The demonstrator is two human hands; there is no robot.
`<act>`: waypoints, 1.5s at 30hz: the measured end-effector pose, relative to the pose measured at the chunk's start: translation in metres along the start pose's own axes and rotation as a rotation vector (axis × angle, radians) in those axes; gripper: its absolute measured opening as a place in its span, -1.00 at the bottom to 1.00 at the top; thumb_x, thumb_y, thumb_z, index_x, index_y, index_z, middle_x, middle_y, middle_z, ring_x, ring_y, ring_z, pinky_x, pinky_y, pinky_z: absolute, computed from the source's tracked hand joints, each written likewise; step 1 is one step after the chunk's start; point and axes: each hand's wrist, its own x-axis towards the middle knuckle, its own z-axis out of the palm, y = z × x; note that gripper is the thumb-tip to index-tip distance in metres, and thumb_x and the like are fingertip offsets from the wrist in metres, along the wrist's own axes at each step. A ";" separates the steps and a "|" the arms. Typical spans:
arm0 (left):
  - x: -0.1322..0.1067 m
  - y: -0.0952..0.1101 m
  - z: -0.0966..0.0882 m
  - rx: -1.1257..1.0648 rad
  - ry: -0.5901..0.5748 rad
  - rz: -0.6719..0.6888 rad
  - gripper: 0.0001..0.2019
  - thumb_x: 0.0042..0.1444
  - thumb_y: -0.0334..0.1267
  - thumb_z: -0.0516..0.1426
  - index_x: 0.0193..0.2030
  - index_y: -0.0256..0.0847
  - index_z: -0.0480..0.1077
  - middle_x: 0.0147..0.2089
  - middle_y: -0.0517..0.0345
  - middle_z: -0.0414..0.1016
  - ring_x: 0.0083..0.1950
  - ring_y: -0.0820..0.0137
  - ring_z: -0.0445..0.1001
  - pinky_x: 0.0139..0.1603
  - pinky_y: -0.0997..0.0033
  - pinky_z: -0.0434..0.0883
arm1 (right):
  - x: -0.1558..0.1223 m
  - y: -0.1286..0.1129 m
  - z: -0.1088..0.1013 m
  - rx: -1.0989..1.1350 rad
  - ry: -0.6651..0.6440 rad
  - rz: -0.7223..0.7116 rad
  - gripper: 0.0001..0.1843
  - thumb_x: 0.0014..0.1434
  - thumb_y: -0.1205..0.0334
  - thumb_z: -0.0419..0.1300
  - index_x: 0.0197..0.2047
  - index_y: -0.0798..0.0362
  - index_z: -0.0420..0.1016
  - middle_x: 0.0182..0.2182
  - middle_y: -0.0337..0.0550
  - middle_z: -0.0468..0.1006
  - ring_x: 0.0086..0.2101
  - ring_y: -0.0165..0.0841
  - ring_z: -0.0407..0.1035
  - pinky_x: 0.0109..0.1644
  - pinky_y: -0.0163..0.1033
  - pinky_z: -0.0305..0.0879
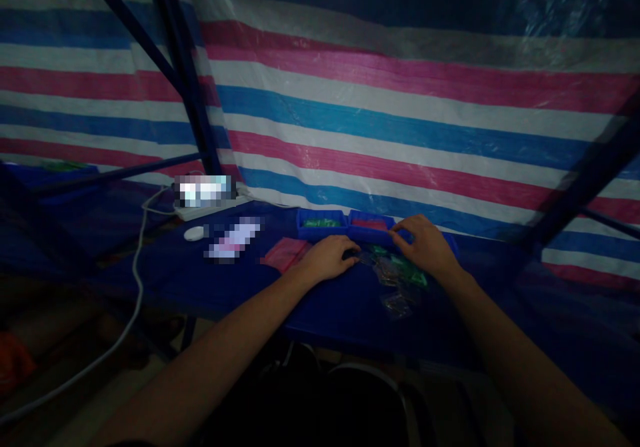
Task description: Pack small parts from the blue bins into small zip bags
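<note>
Two hands on my feed over the blue surface (320,310): left hand (327,258) curled beside clear packets (393,277), pinch unclear; right hand (420,243) loosely spread, fingertips (397,229) on a blue tray (373,237).

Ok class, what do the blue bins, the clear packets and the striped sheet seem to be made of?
The blue bins look like moulded plastic, judging by their even walls. The clear packets seem thin plastic film, glinting at creases. The striped sheet looks like woven plastic tarpaulin, showing fine weave lines.
</note>
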 end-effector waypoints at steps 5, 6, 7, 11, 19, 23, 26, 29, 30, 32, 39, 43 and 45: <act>-0.001 -0.003 0.003 -0.021 0.055 0.001 -0.70 0.18 -0.29 0.19 0.06 -0.16 0.52 0.00 0.01 0.59 0.05 0.21 0.53 0.13 0.20 0.40 | -0.004 -0.032 0.019 0.253 -0.250 -0.205 -0.73 0.21 0.13 0.30 -0.02 -0.07 0.61 -0.13 -0.07 0.64 -0.03 -0.11 0.43 0.09 0.00 0.34; -0.001 -0.004 0.003 -0.022 0.065 -0.004 -0.69 0.17 -0.31 0.19 0.06 -0.16 0.52 0.00 0.01 0.59 0.05 0.22 0.53 0.14 0.20 0.40 | -0.004 -0.036 0.024 0.256 -0.279 -0.219 -0.73 0.20 0.17 0.30 -0.02 -0.07 0.61 -0.13 -0.06 0.64 -0.03 -0.12 0.43 0.09 -0.01 0.34; -0.001 -0.004 0.004 -0.024 0.076 -0.007 -0.68 0.16 -0.32 0.18 0.07 -0.17 0.51 0.01 0.00 0.59 0.06 0.22 0.53 0.15 0.19 0.40 | -0.004 -0.039 0.028 0.244 -0.293 -0.226 -0.74 0.19 0.21 0.29 -0.03 -0.05 0.62 -0.14 -0.05 0.64 -0.03 -0.12 0.43 0.09 -0.01 0.34; -0.001 -0.002 0.004 -0.044 0.114 0.002 -0.63 0.10 -0.38 0.17 0.07 -0.18 0.51 0.04 -0.02 0.57 0.09 0.20 0.51 0.19 0.18 0.39 | -0.001 -0.047 0.036 0.146 -0.306 -0.239 -0.78 0.17 0.34 0.26 -0.11 -0.03 0.63 -0.17 -0.04 0.63 -0.06 -0.14 0.45 0.09 -0.02 0.32; 0.001 0.009 -0.007 -0.142 0.153 0.019 -0.69 0.13 -0.31 0.20 0.04 -0.17 0.53 0.03 0.01 0.61 0.06 0.20 0.55 0.16 0.17 0.40 | 0.001 -0.049 0.032 0.474 -0.081 0.065 -0.84 0.18 0.29 0.25 -0.14 -0.02 0.56 -0.21 -0.13 0.64 -0.17 -0.22 0.52 0.02 -0.07 0.39; 0.002 0.015 -0.016 -0.296 0.207 -0.028 -0.79 0.27 -0.28 0.13 -0.04 -0.15 0.56 -0.04 0.10 0.64 -0.02 0.28 0.57 0.06 0.25 0.43 | 0.002 -0.044 0.034 0.915 -0.054 0.269 -0.75 0.17 0.09 0.32 -0.11 0.00 0.52 -0.21 -0.12 0.64 -0.18 -0.25 0.55 -0.02 -0.11 0.47; 0.002 0.017 -0.019 -0.348 0.236 -0.082 -0.80 0.28 -0.20 0.15 -0.08 -0.16 0.58 -0.08 0.09 0.65 -0.07 0.27 0.58 -0.01 0.27 0.44 | 0.003 -0.041 0.038 1.063 -0.064 0.316 -0.62 0.06 0.05 0.42 -0.09 0.01 0.53 -0.22 -0.12 0.63 -0.18 -0.27 0.55 0.01 -0.12 0.47; 0.002 0.017 -0.018 -0.380 0.218 -0.104 -0.81 0.27 -0.18 0.17 -0.11 -0.17 0.59 -0.11 0.09 0.66 -0.10 0.28 0.58 -0.05 0.29 0.43 | 0.003 -0.040 0.039 1.095 -0.075 0.338 -0.61 0.02 0.05 0.45 -0.11 0.02 0.55 -0.22 -0.12 0.63 -0.20 -0.29 0.55 0.02 -0.12 0.47; 0.002 0.017 -0.018 -0.387 0.206 -0.105 -0.81 0.26 -0.18 0.17 -0.12 -0.17 0.59 -0.12 0.08 0.66 -0.11 0.28 0.58 -0.06 0.30 0.43 | 0.003 -0.040 0.040 1.102 -0.088 0.340 -0.61 0.02 0.05 0.45 -0.11 0.02 0.55 -0.21 -0.12 0.63 -0.19 -0.29 0.55 0.03 -0.12 0.47; 0.002 0.018 -0.018 -0.395 0.190 -0.099 -0.81 0.26 -0.19 0.17 -0.13 -0.19 0.59 -0.15 0.08 0.66 -0.14 0.29 0.58 -0.10 0.32 0.43 | 0.003 -0.041 0.039 1.123 -0.121 0.338 -0.60 0.01 0.06 0.45 -0.11 0.01 0.55 -0.19 -0.12 0.63 -0.19 -0.29 0.55 0.02 -0.12 0.48; 0.002 0.022 -0.017 -0.402 0.183 -0.037 -0.81 0.28 -0.24 0.13 -0.13 -0.22 0.57 -0.18 0.10 0.64 -0.18 0.34 0.56 -0.12 0.35 0.41 | 0.002 -0.041 0.042 1.161 -0.140 0.349 -0.64 0.01 0.08 0.43 -0.14 0.00 0.53 -0.22 -0.16 0.63 -0.23 -0.32 0.54 -0.03 -0.16 0.46; 0.003 0.023 -0.014 -0.367 0.233 -0.047 -0.82 0.27 -0.24 0.15 -0.07 -0.19 0.54 -0.12 0.08 0.62 -0.13 0.32 0.55 -0.07 0.31 0.43 | 0.002 -0.038 0.042 1.127 -0.117 0.369 -0.67 0.04 0.03 0.42 -0.18 0.01 0.56 -0.27 -0.17 0.64 -0.29 -0.32 0.53 -0.08 -0.16 0.46; 0.003 0.022 -0.014 -0.337 0.306 -0.071 -0.79 0.26 -0.24 0.17 -0.01 -0.20 0.50 -0.07 0.04 0.60 -0.09 0.30 0.54 -0.03 0.28 0.44 | 0.004 -0.036 0.042 1.092 -0.075 0.402 -0.66 0.02 -0.01 0.43 -0.21 0.02 0.57 -0.29 -0.16 0.65 -0.32 -0.31 0.53 -0.13 -0.17 0.47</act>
